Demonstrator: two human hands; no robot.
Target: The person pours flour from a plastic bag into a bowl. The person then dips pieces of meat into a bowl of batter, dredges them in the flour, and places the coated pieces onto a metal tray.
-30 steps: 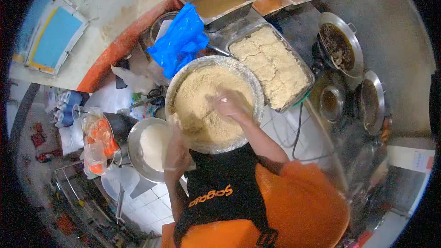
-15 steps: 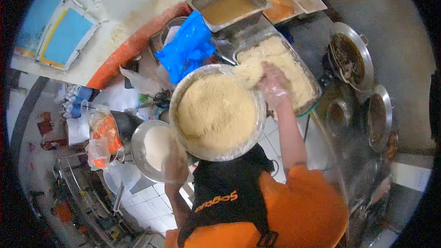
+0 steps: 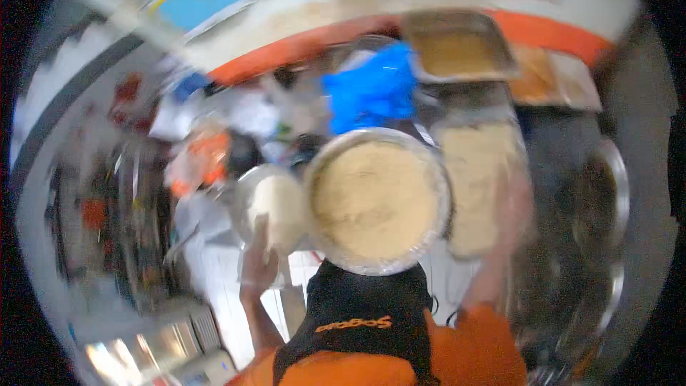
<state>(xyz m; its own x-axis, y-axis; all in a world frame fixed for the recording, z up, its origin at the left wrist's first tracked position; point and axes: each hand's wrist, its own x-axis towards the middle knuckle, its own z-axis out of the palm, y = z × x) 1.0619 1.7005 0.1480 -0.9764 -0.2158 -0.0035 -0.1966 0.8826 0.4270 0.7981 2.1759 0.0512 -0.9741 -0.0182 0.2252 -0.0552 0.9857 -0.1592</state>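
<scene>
A large round bowl [image 3: 375, 193] of pale yellowish crumbs stands right in front of me, in the middle of the view. To its left is a smaller metal bowl [image 3: 246, 193] with white powder [image 3: 280, 207]. My left hand [image 3: 261, 261] is at the near rim of this smaller bowl, its fingers stretched and apart, holding nothing that I can see. On the right, my right hand [image 3: 514, 204] is over the right side of a rectangular tray [image 3: 468, 251] of similar crumbs [image 3: 475, 164]. Motion smears that hand, so its fingers and anything in them are unclear.
Behind the bowls lies a blue plastic bag [image 3: 371, 89]. A rectangular pan [image 3: 461, 50] of brownish liquid stands at the back, beside a flat orange-brown container [image 3: 536, 75]. Orange pieces in a clear bag [image 3: 207, 157] are at left. Round metal pans [image 3: 611, 186] line the right.
The view has swung, shifting the bowls right in the frame. My right hand has left the gap between large bowl and tray, and the crumb clump at it no longer shows.
</scene>
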